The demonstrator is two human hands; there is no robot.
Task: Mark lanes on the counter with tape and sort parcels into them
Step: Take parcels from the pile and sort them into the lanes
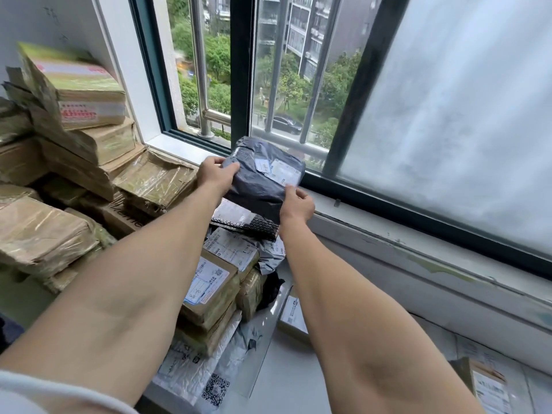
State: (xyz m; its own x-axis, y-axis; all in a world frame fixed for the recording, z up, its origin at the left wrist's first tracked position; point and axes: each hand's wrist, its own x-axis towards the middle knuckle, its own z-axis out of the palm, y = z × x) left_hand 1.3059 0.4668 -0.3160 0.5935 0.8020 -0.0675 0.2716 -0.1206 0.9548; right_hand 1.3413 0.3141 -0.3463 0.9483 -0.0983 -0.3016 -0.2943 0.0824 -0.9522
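Note:
A dark grey plastic parcel (263, 171) with white shipping labels is held up in front of the window sill, above a stack of parcels. My left hand (215, 174) grips its left edge, thumb on top. My right hand (297, 204) pinches its lower right corner near the label. Under it lie a black bubble mailer (251, 224), a grey bag parcel (270, 255) and taped brown boxes (213, 286) with labels. No tape lanes show on the pale counter (286, 380).
Stacked brown cardboard boxes (74, 144) fill the left side up to the wall. White mailers (194, 372) lie at the stack's foot. A small box (294, 318) sits on the counter, and another labelled box (484, 383) at bottom right. The window frame (388, 204) borders the far edge.

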